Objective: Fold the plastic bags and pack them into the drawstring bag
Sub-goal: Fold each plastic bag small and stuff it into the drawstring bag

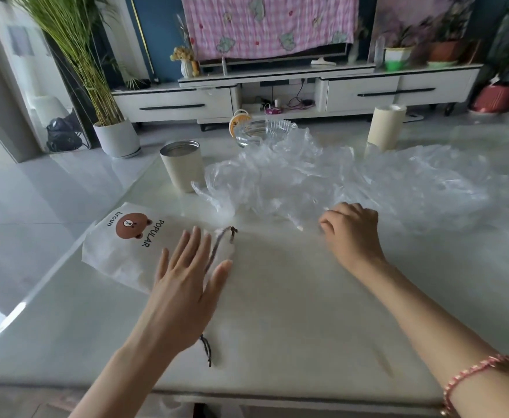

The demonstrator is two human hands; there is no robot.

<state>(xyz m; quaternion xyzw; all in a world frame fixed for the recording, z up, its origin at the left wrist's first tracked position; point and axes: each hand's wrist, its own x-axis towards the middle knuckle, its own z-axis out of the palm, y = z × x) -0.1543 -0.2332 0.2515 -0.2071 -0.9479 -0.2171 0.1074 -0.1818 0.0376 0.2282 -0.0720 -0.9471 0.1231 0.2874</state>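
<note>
Left hand (184,285) lies flat, fingers straight, on the white drawstring bag (117,251) (bear print), near left. Right hand (353,233) curls at the near edge of the plastic bags (307,179), mid-table; fingertips hidden, grasp unclear

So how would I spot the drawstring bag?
Look at the white table, near its left edge. The drawstring bag lies flat there, partly under the left hand. Unlike the clear plastic bags behind it, it is white with a brown bear face.
</note>
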